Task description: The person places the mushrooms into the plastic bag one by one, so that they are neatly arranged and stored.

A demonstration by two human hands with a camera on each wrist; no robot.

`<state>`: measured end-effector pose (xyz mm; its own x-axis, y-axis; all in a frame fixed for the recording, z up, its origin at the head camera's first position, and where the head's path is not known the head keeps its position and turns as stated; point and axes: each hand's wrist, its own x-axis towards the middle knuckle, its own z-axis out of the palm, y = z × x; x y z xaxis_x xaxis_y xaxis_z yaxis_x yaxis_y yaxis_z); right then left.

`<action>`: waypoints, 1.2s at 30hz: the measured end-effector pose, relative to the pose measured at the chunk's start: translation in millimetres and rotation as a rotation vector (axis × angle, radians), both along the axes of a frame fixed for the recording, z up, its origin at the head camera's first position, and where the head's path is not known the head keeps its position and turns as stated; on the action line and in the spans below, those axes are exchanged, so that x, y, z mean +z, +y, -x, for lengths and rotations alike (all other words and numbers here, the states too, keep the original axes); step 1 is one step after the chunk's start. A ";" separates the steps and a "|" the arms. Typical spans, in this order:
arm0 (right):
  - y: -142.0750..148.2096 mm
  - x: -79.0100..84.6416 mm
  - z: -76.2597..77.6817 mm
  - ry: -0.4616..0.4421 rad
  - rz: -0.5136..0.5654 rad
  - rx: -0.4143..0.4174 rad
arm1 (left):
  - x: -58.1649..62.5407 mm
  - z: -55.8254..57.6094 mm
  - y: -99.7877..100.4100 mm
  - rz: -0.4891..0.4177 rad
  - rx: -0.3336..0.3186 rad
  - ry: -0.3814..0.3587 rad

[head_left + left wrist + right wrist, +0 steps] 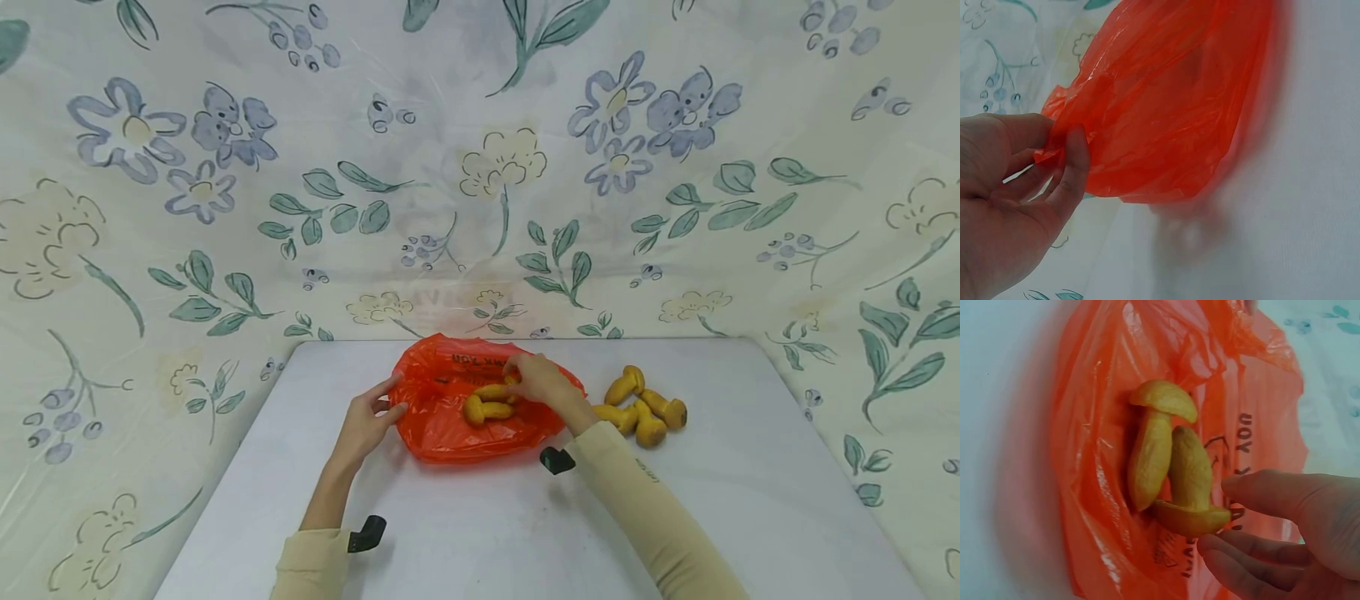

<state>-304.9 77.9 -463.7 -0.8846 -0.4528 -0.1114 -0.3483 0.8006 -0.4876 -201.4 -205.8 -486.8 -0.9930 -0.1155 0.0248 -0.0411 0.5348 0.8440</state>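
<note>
A red plastic bag [450,442] with dark printing lies spread on the table. My left hand [363,425] pinches its left edge between thumb and fingers, as the left wrist view shows with the thin film [1160,112] drawn up. Two yellow mushrooms lie side by side on the bag, one with its cap [1163,399] pointing away from my right hand. The other mushroom [1191,472] has its cap beside my right hand [1291,531]. Thumb and fingers stand loosely spread around that cap, with a gap between thumb and cap.
Several more yellow mushrooms [649,427] lie in a cluster on the white table [465,533], right of the bag and near my right forearm. A floral-patterned cloth [450,208] hangs behind the table and along its sides. Each sleeve has a black piece [367,534] at the wrist.
</note>
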 end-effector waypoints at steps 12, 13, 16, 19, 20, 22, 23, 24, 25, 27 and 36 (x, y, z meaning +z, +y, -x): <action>12.0 21.6 -8.7 0.015 0.040 0.042 | 1.4 -0.9 0.6 -0.013 0.004 -0.015; 13.3 23.2 -9.5 0.015 0.045 0.044 | 1.5 -1.2 0.7 -0.012 0.004 -0.016; 17.5 28.2 -12.0 0.017 0.056 0.048 | 1.9 -1.6 1.1 -0.013 0.006 -0.018; 22.4 32.3 -14.5 0.034 0.059 0.061 | 2.4 -2.0 1.5 -0.015 0.006 -0.017; 24.0 33.6 -15.4 0.042 0.059 0.067 | 2.3 -1.8 1.6 -0.016 0.007 -0.018; 27.5 35.4 -17.1 0.058 0.057 0.082 | 2.5 -2.4 1.6 -0.015 0.005 -0.017; 29.4 36.0 -18.1 0.064 0.054 0.088 | 2.5 -2.7 1.6 -0.013 0.004 -0.016; 31.1 36.8 -18.9 0.067 0.054 0.091 | 2.3 -2.7 1.4 -0.012 0.004 -0.016; 33.0 37.4 -19.6 0.070 0.049 0.093 | 2.1 -2.7 1.3 -0.011 0.004 -0.016; 37.1 38.7 -21.2 0.075 0.044 0.093 | 2.0 -2.9 1.1 -0.009 0.003 -0.014; 59.2 43.2 -26.1 0.086 0.032 0.099 | 2.0 -3.2 -1.1 -0.020 0.006 -0.010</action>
